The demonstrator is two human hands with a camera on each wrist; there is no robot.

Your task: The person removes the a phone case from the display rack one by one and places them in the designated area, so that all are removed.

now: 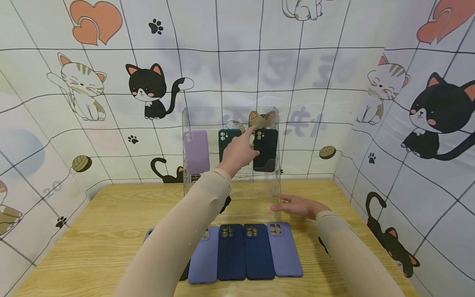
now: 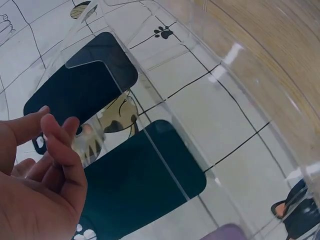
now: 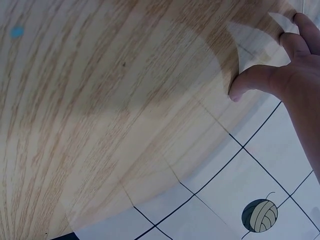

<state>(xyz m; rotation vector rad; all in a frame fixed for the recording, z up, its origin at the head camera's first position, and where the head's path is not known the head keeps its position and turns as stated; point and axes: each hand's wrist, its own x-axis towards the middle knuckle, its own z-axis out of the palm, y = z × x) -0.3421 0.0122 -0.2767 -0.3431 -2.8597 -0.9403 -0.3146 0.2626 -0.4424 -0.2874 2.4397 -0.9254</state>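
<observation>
A clear display rack (image 1: 231,112) holds a lilac phone case (image 1: 196,152), a dark green case (image 1: 224,138) and a black case (image 1: 265,148) upright in a row. My left hand (image 1: 239,152) reaches between the green and black cases, covering part of the green one. Its index finger extends to the black case's upper left edge. In the left wrist view, the fingers (image 2: 65,155) bend loosely beside the black case (image 2: 80,80), pinching nothing. Low at the rack's right side, my right hand (image 1: 298,206) touches the clear panel, thumb and fingers spread apart.
Several phone cases lie side by side on the wooden table (image 1: 111,231) before the rack: a lilac case (image 1: 285,249) at right, two navy ones (image 1: 231,251), another lilac one (image 1: 203,260). My left sleeve (image 1: 185,227) hides others. A cat-patterned wall sheet (image 1: 237,66) stands behind.
</observation>
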